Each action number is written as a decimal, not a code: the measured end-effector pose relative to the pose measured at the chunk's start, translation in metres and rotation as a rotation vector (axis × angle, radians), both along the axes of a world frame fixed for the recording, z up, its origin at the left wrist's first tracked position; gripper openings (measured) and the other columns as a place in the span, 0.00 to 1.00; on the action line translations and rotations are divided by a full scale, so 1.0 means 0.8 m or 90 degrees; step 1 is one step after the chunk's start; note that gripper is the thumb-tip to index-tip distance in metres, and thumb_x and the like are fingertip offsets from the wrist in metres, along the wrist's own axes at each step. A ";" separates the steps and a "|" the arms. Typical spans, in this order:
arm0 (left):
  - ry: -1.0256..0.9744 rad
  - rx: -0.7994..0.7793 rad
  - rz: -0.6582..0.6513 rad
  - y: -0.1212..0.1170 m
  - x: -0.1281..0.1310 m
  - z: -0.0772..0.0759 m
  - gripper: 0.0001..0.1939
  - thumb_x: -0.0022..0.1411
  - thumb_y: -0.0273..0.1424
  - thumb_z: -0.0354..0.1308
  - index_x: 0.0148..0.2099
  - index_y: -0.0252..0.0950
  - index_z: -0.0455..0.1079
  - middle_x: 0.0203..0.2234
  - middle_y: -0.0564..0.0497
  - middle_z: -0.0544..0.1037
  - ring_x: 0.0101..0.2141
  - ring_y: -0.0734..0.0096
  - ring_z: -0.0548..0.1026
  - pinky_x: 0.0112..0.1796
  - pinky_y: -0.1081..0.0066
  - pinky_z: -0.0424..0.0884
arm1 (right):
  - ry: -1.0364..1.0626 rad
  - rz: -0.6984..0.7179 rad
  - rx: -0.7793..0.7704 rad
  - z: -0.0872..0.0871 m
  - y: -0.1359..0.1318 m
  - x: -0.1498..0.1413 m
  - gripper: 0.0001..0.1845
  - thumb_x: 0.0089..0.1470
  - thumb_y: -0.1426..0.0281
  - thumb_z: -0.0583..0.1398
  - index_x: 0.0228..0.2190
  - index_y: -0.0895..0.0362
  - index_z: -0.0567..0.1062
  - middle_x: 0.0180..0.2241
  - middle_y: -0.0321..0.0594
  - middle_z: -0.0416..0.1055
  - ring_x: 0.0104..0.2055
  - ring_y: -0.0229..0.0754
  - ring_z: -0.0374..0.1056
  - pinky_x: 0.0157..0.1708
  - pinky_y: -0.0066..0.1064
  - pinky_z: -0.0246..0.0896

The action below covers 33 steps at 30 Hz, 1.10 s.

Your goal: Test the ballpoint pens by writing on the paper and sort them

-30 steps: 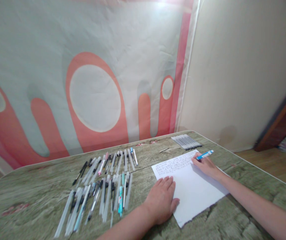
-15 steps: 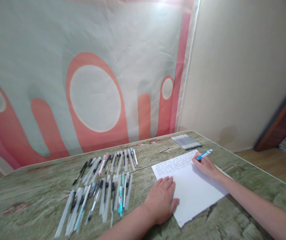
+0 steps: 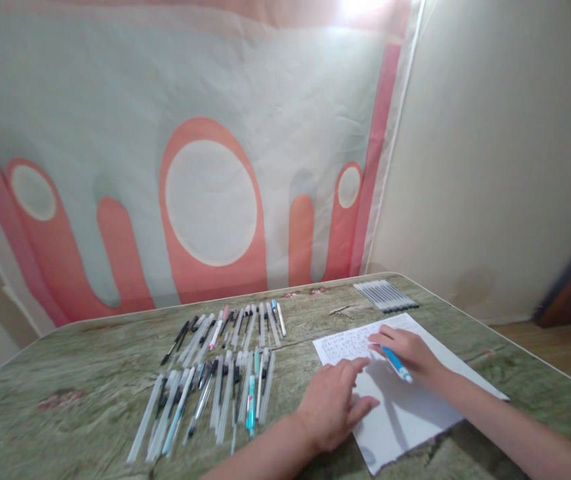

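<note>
A white sheet of paper (image 3: 415, 420) lies in front of me, with rows of dark handwriting across its upper part. My right hand (image 3: 412, 353) is over the written lines, its fingers closed around a blue pen (image 3: 396, 365). The pen's blunt end points down toward me, and its tip is hidden by the hand. At the paper's left edge is my left hand (image 3: 332, 403), holding nothing, thumb and fingers apart. It overlaps the edge; whether its fingertips touch the sheet I cannot tell.
Two rows of mixed pens lie on the wood-patterned table (image 3: 100, 360) to the left, including a teal pen (image 3: 251, 403). Several clear pens (image 3: 385, 295) form a neat row at the back right. A printed curtain (image 3: 285, 87) hangs behind the table.
My right hand has moved left over the writing, and the pen has swung from pointing up-right to down-right. The left hand's fingers have shifted from lying flat to more bent. The camera view has shifted.
</note>
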State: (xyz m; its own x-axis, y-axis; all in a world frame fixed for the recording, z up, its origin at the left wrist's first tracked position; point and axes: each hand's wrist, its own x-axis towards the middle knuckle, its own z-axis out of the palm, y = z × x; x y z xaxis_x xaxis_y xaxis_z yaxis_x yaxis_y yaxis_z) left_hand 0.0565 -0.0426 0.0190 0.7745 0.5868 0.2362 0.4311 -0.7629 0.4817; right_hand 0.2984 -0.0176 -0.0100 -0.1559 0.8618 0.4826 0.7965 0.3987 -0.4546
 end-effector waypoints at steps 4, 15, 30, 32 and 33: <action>-0.037 -0.041 -0.065 -0.004 -0.004 0.007 0.25 0.60 0.43 0.47 0.57 0.43 0.50 0.45 0.52 0.70 0.36 0.72 0.71 0.42 0.70 0.64 | -0.300 0.062 0.108 0.006 0.006 -0.047 0.10 0.55 0.66 0.53 0.30 0.52 0.74 0.26 0.40 0.68 0.28 0.39 0.62 0.28 0.30 0.49; -0.021 -0.022 -0.047 -0.004 -0.004 0.001 0.17 0.62 0.38 0.43 0.52 0.40 0.56 0.36 0.53 0.74 0.36 0.70 0.71 0.39 0.72 0.65 | -0.331 0.081 0.208 0.002 0.011 -0.086 0.12 0.58 0.67 0.50 0.32 0.55 0.73 0.27 0.39 0.66 0.29 0.38 0.60 0.32 0.31 0.49; -0.089 -0.064 0.020 0.003 -0.007 -0.008 0.19 0.60 0.33 0.46 0.53 0.36 0.55 0.35 0.51 0.73 0.35 0.70 0.70 0.41 0.71 0.65 | 0.161 0.044 -0.094 0.000 0.009 -0.079 0.20 0.57 0.62 0.47 0.49 0.55 0.59 0.36 0.41 0.69 0.33 0.39 0.66 0.32 0.31 0.61; -0.082 -0.061 0.028 0.006 -0.008 -0.009 0.18 0.59 0.33 0.46 0.52 0.37 0.55 0.36 0.51 0.73 0.35 0.70 0.70 0.41 0.70 0.64 | 0.278 0.077 -0.202 0.006 0.008 -0.081 0.18 0.55 0.58 0.49 0.44 0.56 0.61 0.30 0.38 0.69 0.25 0.36 0.64 0.24 0.28 0.59; -0.077 -0.058 0.030 0.008 -0.007 -0.009 0.18 0.59 0.33 0.46 0.52 0.37 0.56 0.36 0.51 0.73 0.35 0.69 0.70 0.40 0.70 0.64 | 0.318 0.095 -0.254 0.010 0.006 -0.083 0.18 0.54 0.57 0.51 0.41 0.56 0.62 0.27 0.36 0.68 0.22 0.34 0.62 0.20 0.26 0.56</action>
State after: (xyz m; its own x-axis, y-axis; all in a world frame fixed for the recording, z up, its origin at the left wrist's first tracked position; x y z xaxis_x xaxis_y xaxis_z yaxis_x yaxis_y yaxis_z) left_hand 0.0505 -0.0365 0.0117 0.7150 0.6448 0.2703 0.3997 -0.6942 0.5986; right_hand 0.2322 -0.0125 -0.0021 -0.1271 0.9762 0.1759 0.4011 0.2128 -0.8910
